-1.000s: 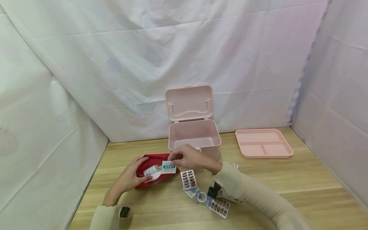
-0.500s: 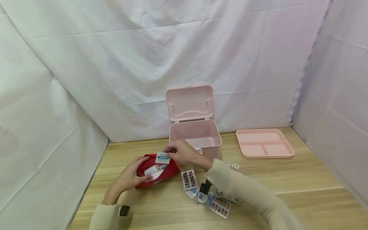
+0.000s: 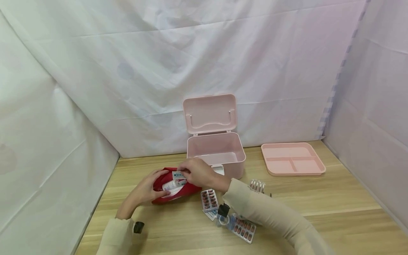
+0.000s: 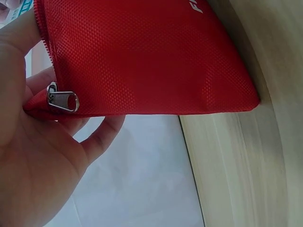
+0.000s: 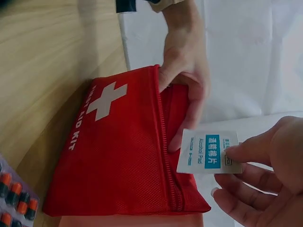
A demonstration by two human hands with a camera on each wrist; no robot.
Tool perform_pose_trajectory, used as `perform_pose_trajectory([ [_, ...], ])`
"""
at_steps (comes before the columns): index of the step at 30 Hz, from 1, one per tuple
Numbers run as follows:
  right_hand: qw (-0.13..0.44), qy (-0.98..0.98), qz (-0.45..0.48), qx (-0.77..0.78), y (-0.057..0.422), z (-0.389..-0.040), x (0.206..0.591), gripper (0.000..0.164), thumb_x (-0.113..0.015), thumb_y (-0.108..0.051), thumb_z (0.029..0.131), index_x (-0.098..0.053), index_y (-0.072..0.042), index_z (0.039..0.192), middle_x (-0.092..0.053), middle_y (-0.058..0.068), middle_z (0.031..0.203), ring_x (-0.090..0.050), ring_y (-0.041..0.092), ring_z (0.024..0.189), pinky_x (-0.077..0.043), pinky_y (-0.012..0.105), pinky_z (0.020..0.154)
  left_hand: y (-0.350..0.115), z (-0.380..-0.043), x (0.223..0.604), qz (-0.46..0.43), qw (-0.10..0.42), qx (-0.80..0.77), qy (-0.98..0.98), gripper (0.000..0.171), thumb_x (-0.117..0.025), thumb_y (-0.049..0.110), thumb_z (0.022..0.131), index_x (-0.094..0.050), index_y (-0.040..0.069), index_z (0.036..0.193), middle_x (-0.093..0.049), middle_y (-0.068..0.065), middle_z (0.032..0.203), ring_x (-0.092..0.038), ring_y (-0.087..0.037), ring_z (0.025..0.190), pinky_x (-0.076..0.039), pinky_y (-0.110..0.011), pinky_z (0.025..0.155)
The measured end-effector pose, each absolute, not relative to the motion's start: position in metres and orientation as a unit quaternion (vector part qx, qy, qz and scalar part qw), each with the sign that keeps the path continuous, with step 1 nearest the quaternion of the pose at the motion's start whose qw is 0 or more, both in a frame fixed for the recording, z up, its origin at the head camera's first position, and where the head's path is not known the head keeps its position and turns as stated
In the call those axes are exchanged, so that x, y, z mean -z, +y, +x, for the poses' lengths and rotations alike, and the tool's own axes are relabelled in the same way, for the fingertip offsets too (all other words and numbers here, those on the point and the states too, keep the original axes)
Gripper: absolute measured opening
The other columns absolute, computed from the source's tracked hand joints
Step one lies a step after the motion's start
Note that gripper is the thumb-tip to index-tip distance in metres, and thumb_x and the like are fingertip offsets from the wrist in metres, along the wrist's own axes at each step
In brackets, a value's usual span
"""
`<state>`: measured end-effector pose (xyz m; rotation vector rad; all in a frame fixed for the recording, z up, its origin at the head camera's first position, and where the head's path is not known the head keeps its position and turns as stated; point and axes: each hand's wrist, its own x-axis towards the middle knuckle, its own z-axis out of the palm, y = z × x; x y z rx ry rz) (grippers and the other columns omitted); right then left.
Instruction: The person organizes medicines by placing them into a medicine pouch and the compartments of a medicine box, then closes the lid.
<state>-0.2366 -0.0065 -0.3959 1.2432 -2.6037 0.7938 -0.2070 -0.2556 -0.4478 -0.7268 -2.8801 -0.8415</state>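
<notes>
My left hand (image 3: 145, 191) grips the left end of a red first aid pouch (image 5: 118, 151), thumb at the front edge and fingers at the back, so its zipped mouth gapes. The zipper pull (image 4: 62, 100) sits beside that palm in the left wrist view. Inside lies a small white bottle (image 3: 170, 185) among other white items. My right hand (image 3: 198, 172) pinches a square alcohol pad sachet (image 5: 208, 152) by one edge between thumb and fingers. In the head view the sachet overlaps the pouch's opening, its lower part near the bottle.
Behind the pouch stands a pink box (image 3: 234, 168) with its lid (image 3: 210, 113) raised. A pink divided tray (image 3: 293, 170) lies at the right. Near my right forearm are blister packs of capsules (image 3: 209, 200), another sachet (image 3: 210, 215) and a clear round item (image 3: 224, 220).
My right hand has carried the sachet leftward and back, to the pouch's mouth. The pouch and my left hand have shifted slightly right and away from me.
</notes>
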Motion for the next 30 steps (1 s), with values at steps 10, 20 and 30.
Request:
perform_pose_trajectory([
  [10, 0.145, -0.887, 0.410, -0.155, -0.015, -0.234, 0.406, 0.015, -0.065, -0.011, 0.090, -0.078, -0.016, 0.098, -0.075, -0.004, 0.097, -0.066, 0.013, 0.087, -0.054, 0.028, 0.076, -0.256, -0.214, 0.447, -0.229, 0.007, 0.271, -0.935, 0.073, -0.087, 0.024, 0.076, -0.053, 0.006, 0.138, -0.053, -0.018, 0.137, -0.053, -0.038, 0.122, -0.048, -0.057, 0.098],
  [20, 0.148, -0.918, 0.368, -0.018, -0.027, -0.223, 0.407, 0.009, -0.068, -0.015, 0.088, -0.075, -0.016, 0.094, -0.070, -0.003, 0.086, -0.066, 0.014, 0.075, -0.056, 0.031, 0.061, -0.248, -0.218, 0.436, -0.235, 0.001, 0.219, -0.947, 0.070, -0.088, 0.019, 0.074, -0.055, 0.003, 0.133, -0.055, -0.016, 0.135, -0.056, -0.035, 0.121, -0.047, -0.054, 0.101],
  [30, 0.134, -0.924, 0.356, 0.039, -0.035, -0.207, 0.404, 0.013, -0.070, -0.018, 0.090, -0.075, -0.018, 0.102, -0.072, -0.003, 0.094, -0.066, 0.013, 0.084, -0.057, 0.030, 0.063, -0.251, -0.218, 0.435, -0.265, -0.014, 0.247, -0.932, 0.063, -0.089, 0.013, 0.073, -0.055, 0.007, 0.126, -0.057, -0.008, 0.128, -0.056, -0.029, 0.118, -0.048, -0.051, 0.099],
])
